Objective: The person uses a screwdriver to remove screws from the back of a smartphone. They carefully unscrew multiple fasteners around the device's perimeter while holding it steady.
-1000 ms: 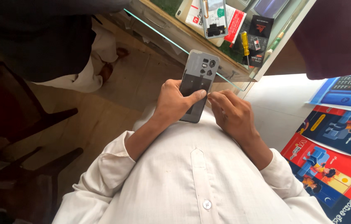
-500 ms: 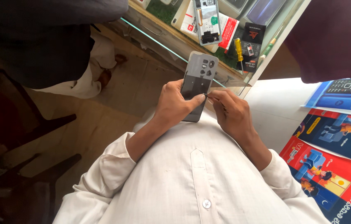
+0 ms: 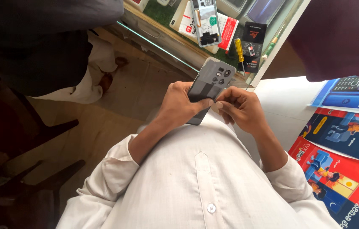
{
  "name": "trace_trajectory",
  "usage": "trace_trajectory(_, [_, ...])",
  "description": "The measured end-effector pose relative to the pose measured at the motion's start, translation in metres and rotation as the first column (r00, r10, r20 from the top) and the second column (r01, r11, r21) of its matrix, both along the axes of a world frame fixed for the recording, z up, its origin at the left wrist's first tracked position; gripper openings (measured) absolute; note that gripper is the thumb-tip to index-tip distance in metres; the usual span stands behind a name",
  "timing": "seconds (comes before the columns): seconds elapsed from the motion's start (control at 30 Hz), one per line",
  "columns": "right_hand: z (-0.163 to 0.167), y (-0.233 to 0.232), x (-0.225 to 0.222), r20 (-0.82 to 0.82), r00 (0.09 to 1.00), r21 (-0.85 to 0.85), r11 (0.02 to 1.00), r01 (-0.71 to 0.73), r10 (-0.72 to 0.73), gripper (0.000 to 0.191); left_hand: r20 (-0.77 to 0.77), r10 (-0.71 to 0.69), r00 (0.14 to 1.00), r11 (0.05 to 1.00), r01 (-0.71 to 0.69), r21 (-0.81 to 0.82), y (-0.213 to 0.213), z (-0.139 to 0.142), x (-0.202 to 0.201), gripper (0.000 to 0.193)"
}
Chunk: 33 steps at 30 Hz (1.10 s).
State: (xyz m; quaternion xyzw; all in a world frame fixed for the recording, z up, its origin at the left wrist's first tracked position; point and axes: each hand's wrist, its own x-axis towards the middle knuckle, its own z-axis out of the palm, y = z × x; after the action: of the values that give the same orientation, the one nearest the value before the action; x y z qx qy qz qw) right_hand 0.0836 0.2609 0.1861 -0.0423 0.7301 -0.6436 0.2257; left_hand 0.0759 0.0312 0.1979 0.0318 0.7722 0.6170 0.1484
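A grey smartphone (image 3: 210,83) with its camera cluster at the top faces back-side up, held above my lap. My left hand (image 3: 180,104) wraps around its lower half, thumb pressed across the back. My right hand (image 3: 241,109) touches the phone's right edge with pinched fingertips; whether anything small sits between them I cannot tell. I wear a white buttoned shirt (image 3: 196,182).
A glass counter (image 3: 175,40) ahead holds an opened phone (image 3: 205,21), a yellow-handled screwdriver (image 3: 239,48) and small packages. A white counter top (image 3: 281,106) with coloured posters (image 3: 345,161) lies at the right. Another person in white trousers (image 3: 82,72) stands at left; dark chair parts (image 3: 22,169) sit below.
The view has shifted slightly. My hands and the phone stay together, with the right fingertips still working at the phone's right edge.
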Motion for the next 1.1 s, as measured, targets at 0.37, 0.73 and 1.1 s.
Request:
trace_trajectory(0.37, [0.022,-0.008,0.006,-0.435,0.898,0.381,0.917,0.121,0.063,0.014,0.092,0.057,0.994,0.982,-0.073,0.172,0.001,-0.018,-0.003,0.024])
trace_trajectory(0.73, [0.021,-0.018,0.005,-0.549,0.801,0.496,0.864,0.084,0.238,0.008,0.22,0.021,0.975,0.922,-0.104,0.374,-0.008,-0.03,-0.004,0.026])
trace_trajectory(1.1, [0.024,-0.019,0.006,-0.598,0.775,0.449,0.887,0.111,0.205,0.011,0.226,0.002,0.974,0.928,-0.086,0.363,-0.01,-0.029,-0.003,0.024])
